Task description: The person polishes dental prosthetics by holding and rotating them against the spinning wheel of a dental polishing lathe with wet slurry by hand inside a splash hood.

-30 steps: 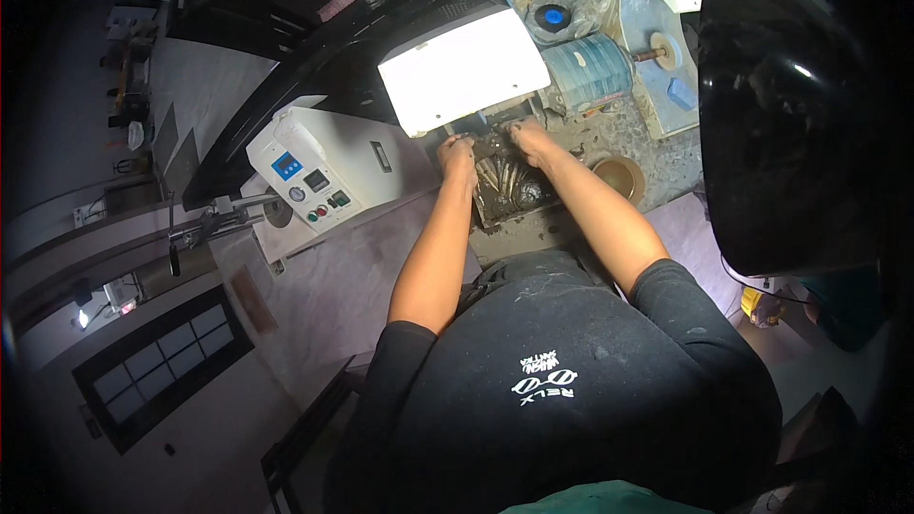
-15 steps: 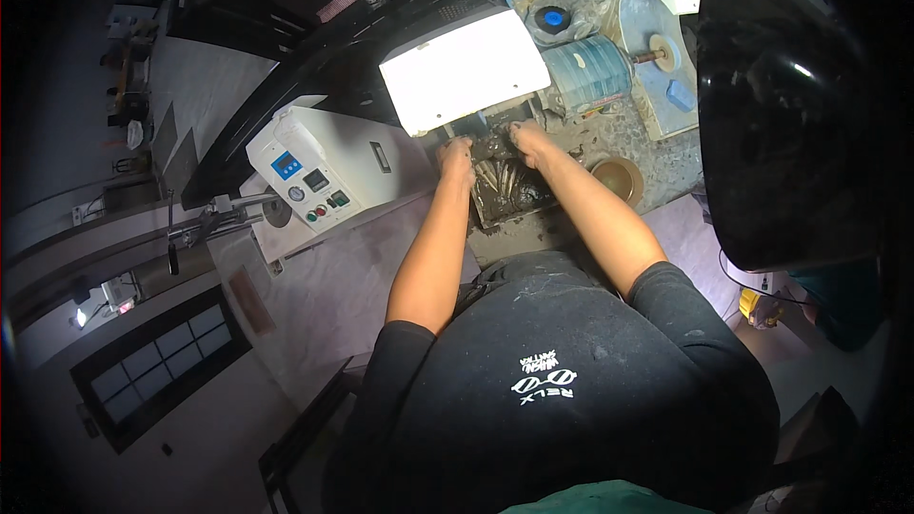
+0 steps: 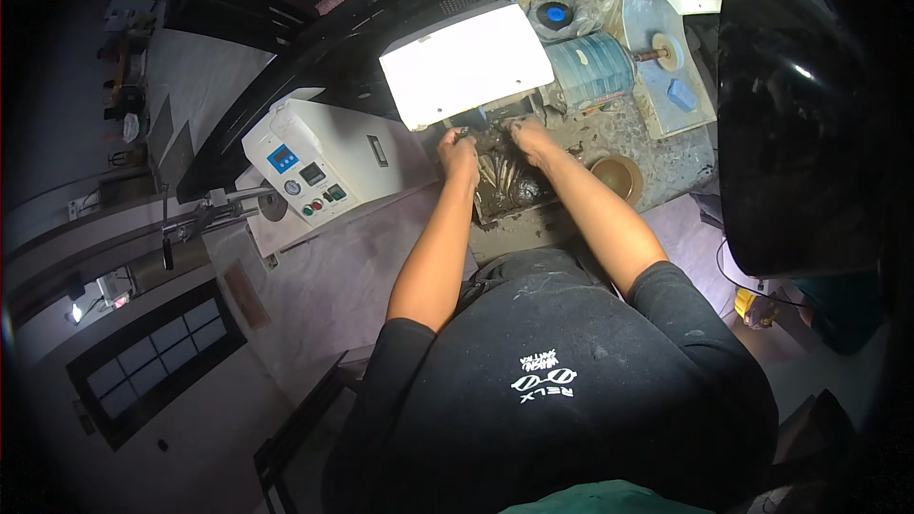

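Both my arms reach forward under a bright white hood (image 3: 466, 67), above a tray of dark wet muck (image 3: 509, 188). My left hand (image 3: 460, 158) is closed by the tray's left side, with something small and dark at its fingertips. A short way to the right, my right hand (image 3: 529, 140) has its fingers curled inward, pointing toward the left hand. Dark sludge smears the fingers, and what they grip is too small and dirty to name. Beneath the hood's lower edge, the space between the hands is dark.
A brown bowl (image 3: 619, 177) stands right of my right forearm. Behind it lies a large clear blue water bottle (image 3: 592, 71), near a grey tray with a blue block (image 3: 681, 93). Left is a white control box (image 3: 328, 157). A large glossy black shape (image 3: 800, 124) fills the right.
My left hand has turned slightly and shifted, so a dark bit shows at its fingertips. The right hand stays nearly in place. The whole view has shifted a little.
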A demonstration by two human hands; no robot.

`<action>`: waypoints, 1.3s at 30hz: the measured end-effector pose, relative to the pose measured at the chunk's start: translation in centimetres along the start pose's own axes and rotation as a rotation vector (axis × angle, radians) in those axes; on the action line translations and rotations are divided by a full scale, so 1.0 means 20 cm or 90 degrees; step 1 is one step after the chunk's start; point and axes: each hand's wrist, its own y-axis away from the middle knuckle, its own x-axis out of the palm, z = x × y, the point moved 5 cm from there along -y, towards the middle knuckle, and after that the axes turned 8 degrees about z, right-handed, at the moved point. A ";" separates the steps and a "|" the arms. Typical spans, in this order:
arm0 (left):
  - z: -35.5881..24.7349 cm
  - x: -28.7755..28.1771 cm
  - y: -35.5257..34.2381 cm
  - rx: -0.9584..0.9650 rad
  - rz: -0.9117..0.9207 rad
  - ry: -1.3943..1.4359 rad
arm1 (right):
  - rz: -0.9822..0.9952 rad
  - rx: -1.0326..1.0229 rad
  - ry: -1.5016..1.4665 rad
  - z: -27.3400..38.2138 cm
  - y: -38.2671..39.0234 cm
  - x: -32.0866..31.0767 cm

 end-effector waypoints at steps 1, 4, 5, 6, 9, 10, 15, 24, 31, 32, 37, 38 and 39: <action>0.02 -0.01 -0.01 -0.080 -0.024 0.027 | 0.001 0.000 0.001 0.00 -0.01 0.01; 0.02 -0.03 -0.01 -0.094 -0.043 0.043 | -0.048 0.015 -0.018 -0.03 -0.04 0.01; 0.02 -0.02 -0.02 -0.093 -0.042 0.043 | -0.034 -0.004 -0.058 -0.05 -0.05 -0.01; 0.02 0.00 -0.02 -0.102 -0.051 0.038 | -0.020 -0.023 -0.099 -0.08 -0.07 -0.03; 0.08 -0.08 -0.04 -0.126 -0.082 0.067 | -0.015 0.048 -0.026 0.01 0.03 0.06; 0.09 -0.07 -0.05 -0.140 -0.082 0.103 | -0.036 0.063 0.036 0.08 0.10 0.08; 0.06 0.00 -0.02 -0.120 -0.008 0.073 | -0.016 -0.019 -0.093 -0.01 0.02 -0.02; -0.12 -0.15 0.16 0.080 0.062 -0.231 | 0.071 -0.262 0.634 0.01 0.16 0.13; -0.56 0.05 0.50 0.254 0.238 -0.034 | 0.281 -0.195 0.852 -0.15 0.32 0.31; -0.60 0.07 0.53 0.281 0.252 0.018 | 0.299 -0.239 0.828 -0.14 0.36 0.32; -0.78 0.15 0.64 0.286 0.320 0.156 | 0.327 -0.359 0.837 -0.26 0.47 0.29; -0.80 0.15 0.66 0.287 0.322 0.157 | 0.325 -0.359 0.839 -0.28 0.48 0.28; -0.83 0.16 0.67 0.284 0.324 0.173 | 0.337 -0.357 0.833 -0.30 0.49 0.26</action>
